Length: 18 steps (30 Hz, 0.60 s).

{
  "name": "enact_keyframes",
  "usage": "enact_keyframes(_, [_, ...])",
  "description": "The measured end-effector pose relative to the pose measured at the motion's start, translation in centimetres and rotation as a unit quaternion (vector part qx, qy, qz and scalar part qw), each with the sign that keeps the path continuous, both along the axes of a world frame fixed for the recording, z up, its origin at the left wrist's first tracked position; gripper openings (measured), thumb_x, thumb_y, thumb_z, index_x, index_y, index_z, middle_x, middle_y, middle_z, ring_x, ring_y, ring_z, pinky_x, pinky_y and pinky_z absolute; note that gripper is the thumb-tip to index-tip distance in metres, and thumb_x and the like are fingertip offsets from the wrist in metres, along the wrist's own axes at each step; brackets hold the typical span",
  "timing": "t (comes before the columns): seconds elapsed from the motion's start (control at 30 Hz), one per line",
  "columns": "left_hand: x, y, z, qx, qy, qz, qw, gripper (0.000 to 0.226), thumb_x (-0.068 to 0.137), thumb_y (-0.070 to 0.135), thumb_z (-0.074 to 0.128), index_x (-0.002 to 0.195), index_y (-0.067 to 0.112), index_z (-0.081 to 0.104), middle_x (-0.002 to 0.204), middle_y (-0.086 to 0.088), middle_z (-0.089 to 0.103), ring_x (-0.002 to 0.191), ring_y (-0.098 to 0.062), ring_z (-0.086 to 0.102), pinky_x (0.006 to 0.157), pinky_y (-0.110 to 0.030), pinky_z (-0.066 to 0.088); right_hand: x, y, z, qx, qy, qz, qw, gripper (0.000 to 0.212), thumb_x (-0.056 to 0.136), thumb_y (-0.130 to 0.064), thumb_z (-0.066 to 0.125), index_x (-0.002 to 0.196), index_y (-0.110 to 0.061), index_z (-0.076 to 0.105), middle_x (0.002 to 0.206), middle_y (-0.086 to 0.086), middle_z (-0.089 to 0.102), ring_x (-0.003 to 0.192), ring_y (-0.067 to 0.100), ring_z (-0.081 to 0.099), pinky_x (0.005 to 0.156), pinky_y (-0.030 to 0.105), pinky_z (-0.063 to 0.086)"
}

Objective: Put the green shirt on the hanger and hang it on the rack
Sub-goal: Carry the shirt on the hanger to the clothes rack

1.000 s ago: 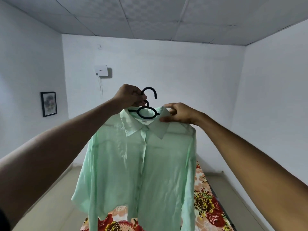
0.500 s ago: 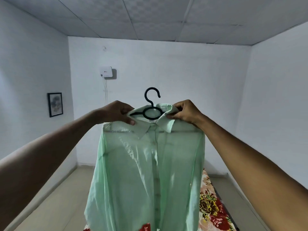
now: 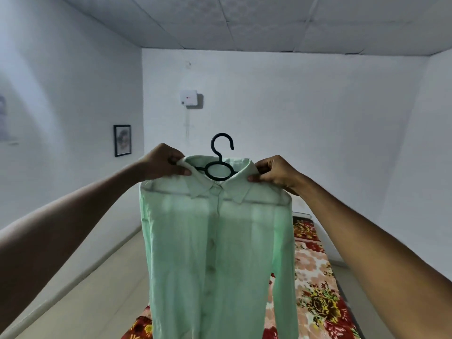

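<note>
White-walled room with a floral bedspread (image 3: 315,272) below the black hanger (image 3: 218,167), on which the green shirt (image 3: 217,253) hangs, left hand (image 3: 164,163) and right hand (image 3: 275,172) each apparently pinching a collar side.

Thin, slightly sheer green shirt (image 3: 217,253) cloth; smooth black plastic hanger (image 3: 218,167)

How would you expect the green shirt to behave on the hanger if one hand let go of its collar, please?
The green shirt looks thin and floppy: it hangs in loose vertical folds, and light shows through. It is probably light, since the left hand and right hand hold it up by pinching the collar. On the narrow black hanger, it might slide sideways.
</note>
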State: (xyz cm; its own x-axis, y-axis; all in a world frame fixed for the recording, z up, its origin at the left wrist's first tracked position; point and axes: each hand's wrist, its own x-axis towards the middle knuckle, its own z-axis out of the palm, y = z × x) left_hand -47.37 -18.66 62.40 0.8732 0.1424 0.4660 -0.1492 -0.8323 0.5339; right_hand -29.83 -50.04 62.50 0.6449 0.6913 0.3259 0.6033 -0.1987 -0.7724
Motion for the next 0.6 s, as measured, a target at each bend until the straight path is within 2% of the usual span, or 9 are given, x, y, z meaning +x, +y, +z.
enact_keyframes(0.1, [-5.2, 1.2, -1.2, -0.020, -0.005, 0.058, 0.998, 0.024, 0.076, 0.017, 0.090, 0.085, 0.001, 0.075, 0.067, -0.023, 0.062, 0.061, -0.016, 0.051, 0.058, -0.029, 0.042, -2.3, 3.6, -0.8, -0.006, -0.014, 0.055, 0.998, 0.033, 0.077, -0.004, 0.087, 0.108, -0.002, 0.079, 0.097, 0.007, 0.081, 0.084, 0.013, 0.075, 0.083, 0.032, 0.063])
enact_keyframes(0.2, [-11.8, 3.0, -2.5, -0.028, 0.001, 0.111, 0.993, 0.022, 0.075, 0.017, 0.091, 0.087, 0.004, 0.077, 0.073, -0.021, 0.069, 0.066, -0.016, 0.056, 0.063, -0.030, 0.045, -6.1, 7.4, -1.7, -0.006, -0.020, 0.111, 0.994, 0.026, 0.078, -0.003, 0.086, 0.103, -0.008, 0.079, 0.082, -0.009, 0.080, 0.073, 0.002, 0.073, 0.071, 0.021, 0.061])
enact_keyframes(0.27, [-17.0, 4.0, -3.0, -0.037, 0.004, 0.148, 0.988, 0.022, 0.074, 0.016, 0.092, 0.084, 0.003, 0.077, 0.069, -0.020, 0.068, 0.065, -0.013, 0.055, 0.061, -0.029, 0.045, -9.6, 9.8, -2.0, -0.005, -0.018, 0.153, 0.988, 0.025, 0.079, -0.003, 0.085, 0.103, -0.006, 0.080, 0.089, -0.004, 0.081, 0.075, 0.004, 0.073, 0.072, 0.022, 0.062])
enact_keyframes(0.33, [-22.3, 4.7, -3.2, -0.039, -0.008, 0.182, 0.982, 0.022, 0.073, 0.016, 0.092, 0.079, 0.002, 0.076, 0.059, -0.004, 0.064, 0.058, -0.007, 0.053, 0.055, -0.024, 0.043, -13.3, 12.4, -1.9, 0.002, -0.021, 0.187, 0.982, 0.026, 0.080, -0.003, 0.085, 0.105, -0.004, 0.080, 0.097, 0.007, 0.081, 0.079, 0.010, 0.073, 0.075, 0.026, 0.062])
enact_keyframes(0.37, [-25.2, 5.2, -3.3, -0.040, -0.014, 0.202, 0.978, 0.022, 0.072, 0.015, 0.092, 0.079, 0.001, 0.076, 0.058, -0.001, 0.065, 0.055, -0.005, 0.053, 0.053, -0.023, 0.043, -15.4, 13.8, -1.6, 0.004, -0.023, 0.206, 0.978, 0.026, 0.080, -0.003, 0.084, 0.106, -0.003, 0.080, 0.100, 0.011, 0.080, 0.081, 0.012, 0.072, 0.075, 0.026, 0.061])
enact_keyframes(0.5, [-37.7, 5.4, -2.5, -0.062, -0.028, 0.270, 0.960, 0.024, 0.072, 0.017, 0.092, 0.087, 0.003, 0.079, 0.076, -0.024, 0.074, 0.065, -0.018, 0.062, 0.065, -0.036, 0.051, -24.4, 18.8, -0.7, 0.009, -0.030, 0.283, 0.958, 0.025, 0.083, -0.002, 0.082, 0.107, -0.001, 0.078, 0.106, 0.020, 0.078, 0.087, 0.018, 0.068, 0.081, 0.033, 0.058])
enact_keyframes(0.6, [-49.8, 5.4, -2.5, -0.058, -0.037, 0.336, 0.939, 0.042, 0.062, 0.039, 0.093, 0.087, 0.008, 0.079, 0.078, -0.027, 0.073, 0.070, -0.016, 0.058, 0.067, -0.042, 0.052, -33.6, 23.3, -0.4, 0.008, -0.042, 0.343, 0.938, 0.026, 0.081, -0.004, 0.083, 0.107, -0.003, 0.079, 0.106, 0.019, 0.078, 0.087, 0.019, 0.067, 0.091, 0.043, 0.058])
